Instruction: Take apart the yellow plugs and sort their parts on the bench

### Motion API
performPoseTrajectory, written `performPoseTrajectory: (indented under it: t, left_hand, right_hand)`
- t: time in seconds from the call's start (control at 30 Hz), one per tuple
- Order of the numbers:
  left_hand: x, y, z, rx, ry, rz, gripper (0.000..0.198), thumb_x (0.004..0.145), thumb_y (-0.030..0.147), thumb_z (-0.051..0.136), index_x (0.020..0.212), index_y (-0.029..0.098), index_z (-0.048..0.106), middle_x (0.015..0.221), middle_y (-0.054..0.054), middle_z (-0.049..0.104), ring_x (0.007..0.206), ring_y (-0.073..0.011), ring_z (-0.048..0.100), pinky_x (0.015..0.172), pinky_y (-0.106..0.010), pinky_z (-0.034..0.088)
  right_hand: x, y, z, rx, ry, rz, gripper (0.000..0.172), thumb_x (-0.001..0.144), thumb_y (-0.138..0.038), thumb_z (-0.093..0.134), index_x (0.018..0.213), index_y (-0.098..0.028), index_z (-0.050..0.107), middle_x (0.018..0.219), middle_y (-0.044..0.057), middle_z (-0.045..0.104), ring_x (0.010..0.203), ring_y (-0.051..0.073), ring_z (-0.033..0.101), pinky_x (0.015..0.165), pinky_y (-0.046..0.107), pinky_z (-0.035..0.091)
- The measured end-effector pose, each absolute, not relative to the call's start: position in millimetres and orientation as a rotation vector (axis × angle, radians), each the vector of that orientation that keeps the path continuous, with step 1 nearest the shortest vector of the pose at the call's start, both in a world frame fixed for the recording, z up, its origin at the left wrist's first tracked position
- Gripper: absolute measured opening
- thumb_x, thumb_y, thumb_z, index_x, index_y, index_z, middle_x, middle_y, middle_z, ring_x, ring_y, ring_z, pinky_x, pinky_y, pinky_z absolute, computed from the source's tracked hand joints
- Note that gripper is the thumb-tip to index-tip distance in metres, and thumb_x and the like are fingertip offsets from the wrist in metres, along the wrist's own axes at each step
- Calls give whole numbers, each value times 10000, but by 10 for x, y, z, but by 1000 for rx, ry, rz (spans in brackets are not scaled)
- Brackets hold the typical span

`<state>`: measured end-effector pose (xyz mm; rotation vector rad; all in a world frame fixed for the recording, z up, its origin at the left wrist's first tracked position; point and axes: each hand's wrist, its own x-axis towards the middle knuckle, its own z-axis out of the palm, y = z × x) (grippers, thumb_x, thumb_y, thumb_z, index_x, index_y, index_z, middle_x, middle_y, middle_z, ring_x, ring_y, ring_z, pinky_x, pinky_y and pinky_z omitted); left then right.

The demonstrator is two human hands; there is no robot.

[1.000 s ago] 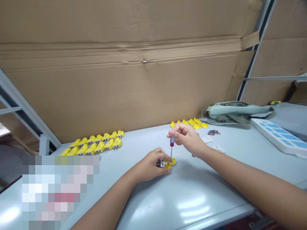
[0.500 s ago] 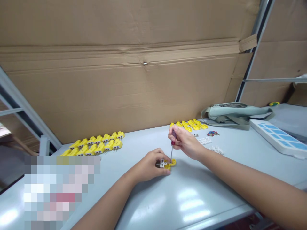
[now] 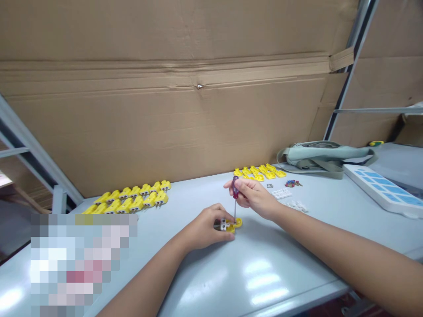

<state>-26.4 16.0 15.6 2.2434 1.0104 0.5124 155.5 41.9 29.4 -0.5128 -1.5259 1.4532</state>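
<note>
On the table, my left hand [image 3: 208, 226] grips a yellow plug housing [image 3: 238, 223] between thumb and fingers. A white insert [image 3: 223, 224] with metal pins sits at the housing's left end, partly hidden by the fingers. My right hand [image 3: 253, 196] pinches a screwdriver [image 3: 235, 189] with a dark red, see-through handle. It stands nearly upright, its tip down in the housing beside my left fingertips. Whether a screw lies under the tip is too small to tell.
Rows of yellow plugs [image 3: 137, 203] stand at the left. Toward the back right lie yellow half-shells [image 3: 258, 177], white plastic parts [image 3: 282, 193], coloured screws or pins [image 3: 292, 183], a grey-green bag [image 3: 324, 156] and a white-and-blue case [image 3: 380, 187]. Cardboard [image 3: 165, 127] walls the back.
My right fingers have shifted on the screwdriver and uncurled a little, so more of its handle shows. The left hand and the yellow housing stay nearly in place.
</note>
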Motion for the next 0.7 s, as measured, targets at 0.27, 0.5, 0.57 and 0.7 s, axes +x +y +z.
performPoseTrajectory:
  t: [0.27,0.5,0.57,0.7]
  left_hand:
    - [-269,170,134,2236,980,526,287,697,335,690,963,229,671,911,-17,537,715,-128,510,663,-248,426]
    - [-273,153,148,2228,996,524,284,695,318,692,963,226,667,935,-24,559,754,-142,533,710,-271,439]
    - [-276,156,140,2232,1005,519,287,692,320,693,965,233,668,937,-24,566,760,-148,538,720,-279,440]
    - [-272,153,140,2239,1007,521,274,693,323,689,948,225,665,936,-22,570,776,-153,540,729,-281,439]
  right_hand:
    - [1532,421,236,-403,-1423,1573,289,739,-346,669,811,-202,429,600,-79,519,378,19,316,392,183,218]
    - [1551,407,221,-420,-1633,1521,308,859,-465,468,950,-176,522,750,-11,548,443,33,384,434,208,293]
    - [1556,398,208,-425,-1652,1537,380,874,-512,398,989,-170,519,688,-27,496,456,44,376,443,212,302]
    - [1545,382,168,-419,-1654,1531,351,773,-492,584,864,-180,451,588,-75,434,455,47,366,439,196,286]
